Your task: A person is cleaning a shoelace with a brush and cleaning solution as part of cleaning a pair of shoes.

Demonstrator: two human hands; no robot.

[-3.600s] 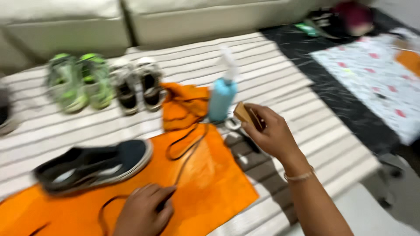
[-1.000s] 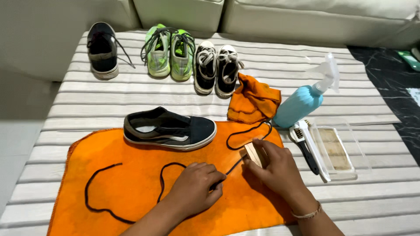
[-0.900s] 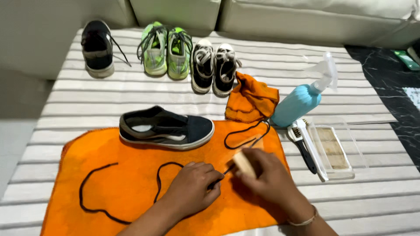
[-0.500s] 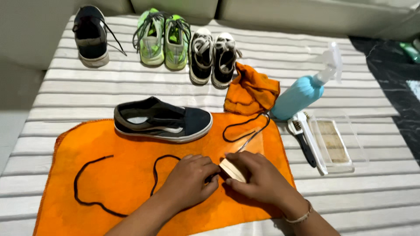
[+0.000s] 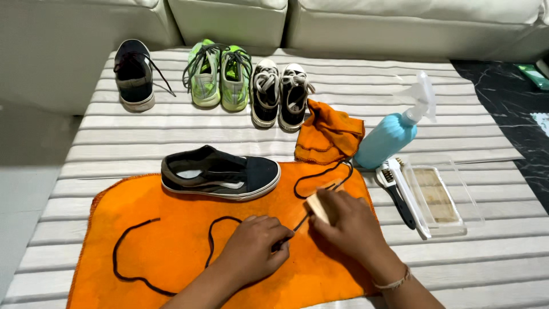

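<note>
We are scrubbing the black lace [image 5: 171, 252] on the orange cloth [image 5: 171, 229]. Our left hand [image 5: 254, 246] pinches it flat; our right hand [image 5: 349, 223] grips a wooden brush [image 5: 318, 207] against it. Next, we judge, comes sliding the pinch along. The lace lies thin, looped, limp, near the laceless shoe [image 5: 220, 178].

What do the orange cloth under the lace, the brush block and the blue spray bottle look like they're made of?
Orange cloth: soft, matte, stitched edge; probably microfibre or terry. Brush block in the right hand: pale tan and dull, seemingly bare wood; its bristles are hidden. Spray bottle: smooth light-blue body with a translucent trigger head; looks like plastic. Black lace pinched by the left hand: probably woven fabric.
</note>
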